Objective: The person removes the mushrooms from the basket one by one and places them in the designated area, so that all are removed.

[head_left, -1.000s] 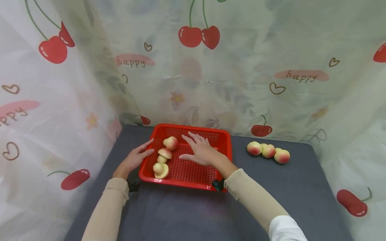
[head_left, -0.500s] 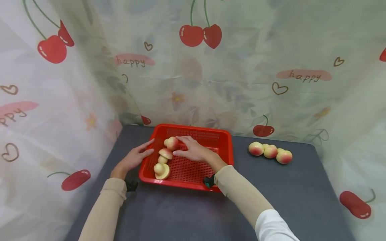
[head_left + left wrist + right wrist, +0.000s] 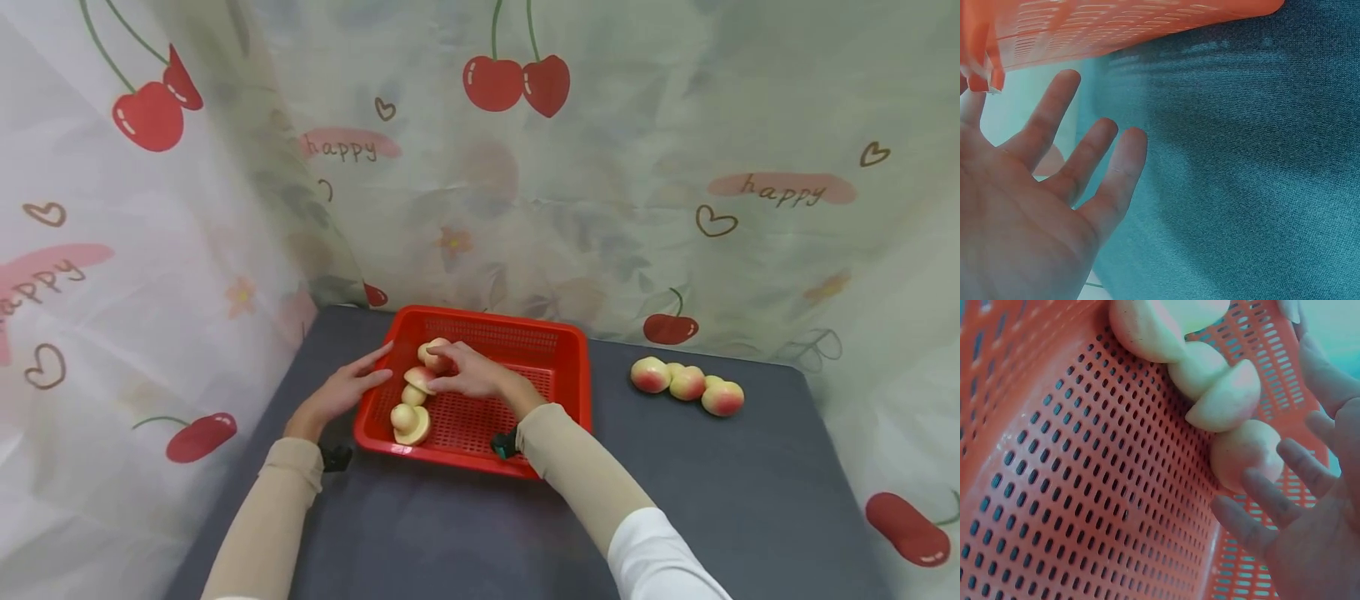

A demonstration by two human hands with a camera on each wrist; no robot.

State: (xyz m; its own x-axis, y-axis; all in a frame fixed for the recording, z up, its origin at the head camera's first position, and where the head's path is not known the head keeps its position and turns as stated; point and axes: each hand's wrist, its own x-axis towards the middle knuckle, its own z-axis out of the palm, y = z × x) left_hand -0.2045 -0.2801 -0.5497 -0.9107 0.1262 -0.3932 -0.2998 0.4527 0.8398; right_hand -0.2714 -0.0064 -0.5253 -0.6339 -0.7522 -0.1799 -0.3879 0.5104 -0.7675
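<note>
Left hand point(image 3: 341, 393) open, flat against outer left wall of red basket point(image 3: 558, 346). Inside, along left side, row of peach pieces point(image 3: 414, 400): likely light, smooth, a bit slippery, best taken around the round sides. Right hand point(image 3: 468, 375) half open, fingertips touching farthest peach point(image 3: 431, 354), not gripping yet.

Occlusion: right hand point(image 3: 472, 377) covers part of far peach point(image 3: 431, 353) | right wrist view: top piece cut at 12 o'clock edge | left wrist view: red basket point(image 3: 1116, 25) cropped at 12 o'clock
</note>
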